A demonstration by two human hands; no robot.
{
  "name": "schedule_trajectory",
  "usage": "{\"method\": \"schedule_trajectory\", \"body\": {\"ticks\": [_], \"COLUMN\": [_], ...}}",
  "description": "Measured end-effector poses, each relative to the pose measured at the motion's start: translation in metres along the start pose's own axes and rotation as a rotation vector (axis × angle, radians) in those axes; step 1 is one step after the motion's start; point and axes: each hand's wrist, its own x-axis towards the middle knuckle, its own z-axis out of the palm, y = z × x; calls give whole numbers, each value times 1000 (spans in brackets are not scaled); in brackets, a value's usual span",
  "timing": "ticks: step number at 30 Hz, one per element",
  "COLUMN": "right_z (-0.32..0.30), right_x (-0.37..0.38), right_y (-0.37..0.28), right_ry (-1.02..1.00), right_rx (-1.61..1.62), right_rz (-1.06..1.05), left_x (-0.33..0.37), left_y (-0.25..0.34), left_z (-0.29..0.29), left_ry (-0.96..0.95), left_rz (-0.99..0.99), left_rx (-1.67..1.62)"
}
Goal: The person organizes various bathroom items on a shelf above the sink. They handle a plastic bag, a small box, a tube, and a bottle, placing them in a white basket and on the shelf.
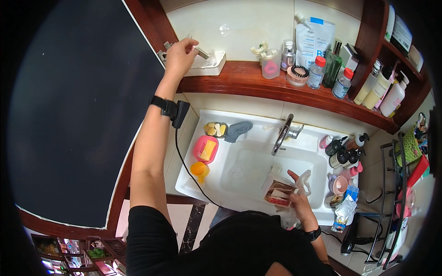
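Observation:
My left hand [180,57] reaches up to the left end of the wooden shelf. Its fingers pinch a small flat silver-grey object [201,53], whose kind I cannot make out, above a white tray [214,71]. Clear crumpled plastic lies in that tray. Down over the front of the white sink [239,152], my right hand [300,204] is closed around a clear plastic package [280,191] with brown and red contents or printing. Part of a clear plastic bag [304,180] sticks up beside the thumb.
The shelf holds bottles with red caps [316,73], a white pouch [314,41] and a clear cup [270,66]. Around the sink stand a faucet [282,133], a pink soap dish [206,149], a yellow cup [199,170] and pump bottles [338,158]. A black rack [389,202] is at right.

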Motion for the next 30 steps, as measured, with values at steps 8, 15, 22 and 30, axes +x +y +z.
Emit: {"method": "schedule_trajectory", "body": {"ticks": [8, 15, 22, 30], "right_z": [-7, -9, -21, -1], "right_x": [5, -7, -7, -2], "right_y": [13, 15, 28, 12], "right_ry": [39, 68, 186, 141], "right_rx": [-97, 50, -139, -75], "right_rz": [-40, -38, -12, -14], "left_x": [38, 38, 35, 39], "left_y": [-14, -16, -18, -43], "left_z": [62, 78, 60, 55], "left_ry": [-234, -256, -93, -330], "left_rz": [66, 60, 149, 119], "left_rx": [15, -79, 45, 390]}}
